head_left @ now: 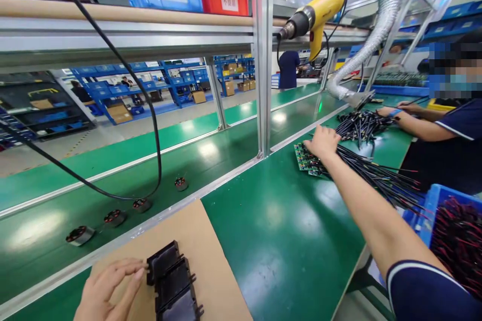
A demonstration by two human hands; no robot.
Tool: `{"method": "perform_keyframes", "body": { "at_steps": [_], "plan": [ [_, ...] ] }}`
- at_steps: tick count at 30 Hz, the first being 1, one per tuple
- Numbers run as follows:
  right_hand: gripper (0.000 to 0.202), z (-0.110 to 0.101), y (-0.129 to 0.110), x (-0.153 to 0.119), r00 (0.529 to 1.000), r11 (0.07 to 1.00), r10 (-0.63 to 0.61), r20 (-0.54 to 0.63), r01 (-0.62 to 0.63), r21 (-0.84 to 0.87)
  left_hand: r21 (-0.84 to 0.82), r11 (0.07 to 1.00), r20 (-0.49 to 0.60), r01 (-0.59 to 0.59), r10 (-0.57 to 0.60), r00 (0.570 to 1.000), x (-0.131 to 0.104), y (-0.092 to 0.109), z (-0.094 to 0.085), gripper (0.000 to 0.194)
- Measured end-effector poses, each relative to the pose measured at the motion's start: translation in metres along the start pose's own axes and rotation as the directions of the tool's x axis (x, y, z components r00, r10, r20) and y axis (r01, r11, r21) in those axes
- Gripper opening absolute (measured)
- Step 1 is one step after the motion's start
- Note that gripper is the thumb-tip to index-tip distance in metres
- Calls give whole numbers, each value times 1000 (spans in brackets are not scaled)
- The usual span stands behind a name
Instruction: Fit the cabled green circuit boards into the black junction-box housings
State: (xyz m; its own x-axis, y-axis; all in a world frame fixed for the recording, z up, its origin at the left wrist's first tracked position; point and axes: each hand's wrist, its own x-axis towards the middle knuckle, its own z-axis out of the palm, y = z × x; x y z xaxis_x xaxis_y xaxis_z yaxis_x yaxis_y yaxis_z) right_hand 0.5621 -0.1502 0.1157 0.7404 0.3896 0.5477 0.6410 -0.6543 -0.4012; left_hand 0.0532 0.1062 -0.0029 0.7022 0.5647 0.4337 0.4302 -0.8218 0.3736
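Observation:
On a sheet of brown cardboard [211, 256] lie black plastic housings [173, 281], side by side in a row. My left hand [113, 286] is at the row's upper left corner, thumb and forefinger apart, fingertips at the housing's edge. Far to the right, my right hand [324, 141] reaches over a stack of green circuit boards [307, 160]. Its fingers are curled down on a circuit board at the stack's far edge; the fingertips are partly hidden. Black cables [371, 173] run from the boards to the right, passing behind my forearm.
Several motor stators [115, 217] stand on the green conveyor belt [176, 160]. A yellow heat gun [316, 17] hangs by an upright post [262, 60]. A blue bin [433, 210] holds red and black wires. At right, a co-worker's hands [387, 111] handle another cable pile [359, 125].

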Motion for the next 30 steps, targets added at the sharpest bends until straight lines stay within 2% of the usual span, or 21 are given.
{"method": "perform_keyframes", "body": {
  "at_steps": [2,4,6,8,9,10,11,12,13,14,15,17,19,21,23,24,25,26,27,29,30],
  "plan": [
    [25,-13,29,18,995,998,44,-95,-49,-50,-5,1000,10,-3,3,1000,11,16,-4,31],
    [22,-31,37,15,977,997,8,-215,-24,-75,-69,998,44,1,2,999,27,42,-6,28],
    [24,-49,25,-6,933,994,-89,-348,62,-88,-229,971,88,66,-47,995,49,81,-6,30],
    [26,-58,-3,-45,866,974,-226,-446,205,-95,-455,877,213,154,-61,975,72,127,-1,33],
    [26,-57,-21,-70,834,954,-295,-467,283,-97,-593,783,261,187,-32,965,84,151,4,35],
    [24,-54,-39,-97,783,910,-396,-479,402,-96,-744,631,295,221,14,955,93,173,10,40],
    [27,-47,-58,-126,657,782,-570,-494,618,-80,-861,436,329,263,81,941,101,193,16,50],
    [31,-39,-75,-153,531,614,-706,-468,788,-34,-904,267,375,334,119,919,105,209,23,58],
    [34,-31,-90,-179,462,498,-775,-431,867,34,-907,147,410,394,104,906,108,221,29,59],
    [34,-25,-102,-201,435,435,-807,-400,895,96,-900,75,433,430,32,901,107,229,33,56],
    [34,-22,-110,-219,445,412,-820,-361,896,169,-894,50,445,445,-18,895,105,232,36,54],
    [39,-27,-116,-239,501,406,-814,-294,853,329,-894,112,430,433,-54,901,96,226,32,51],
    [51,-45,-109,-236,574,416,-763,-297,788,453,-902,254,367,348,31,930,88,212,18,56],
    [58,-66,-99,-213,679,480,-646,-350,717,505,-903,383,266,197,137,954,84,198,0,70],
    [48,-81,-96,-181,769,568,-525,-365,636,523,-890,454,154,38,221,963,84,190,-18,84],
    [42,-84,-98,-165,803,610,-514,-302,590,529,-879,475,101,-37,261,960,86,187,-26,88],
    [41,-84,-102,-151,817,640,-542,-199,554,532,-868,486,55,-102,298,953,87,187,-32,90],
    [47,-81,-108,-140,803,653,-592,-72,530,541,-857,491,16,-157,329,944,89,187,-38,91],
    [59,-76,-115,-133,754,648,-654,67,512,564,-847,490,-24,-209,358,934,91,188,-42,92],
    [81,-64,-129,-127,586,609,-754,296,455,650,-846,459,-102,-270,357,928,91,191,-48,93],
    [83,-57,-135,-128,510,593,-778,366,408,694,-853,437,-140,-285,334,932,90,193,-50,93]
  ]
}}
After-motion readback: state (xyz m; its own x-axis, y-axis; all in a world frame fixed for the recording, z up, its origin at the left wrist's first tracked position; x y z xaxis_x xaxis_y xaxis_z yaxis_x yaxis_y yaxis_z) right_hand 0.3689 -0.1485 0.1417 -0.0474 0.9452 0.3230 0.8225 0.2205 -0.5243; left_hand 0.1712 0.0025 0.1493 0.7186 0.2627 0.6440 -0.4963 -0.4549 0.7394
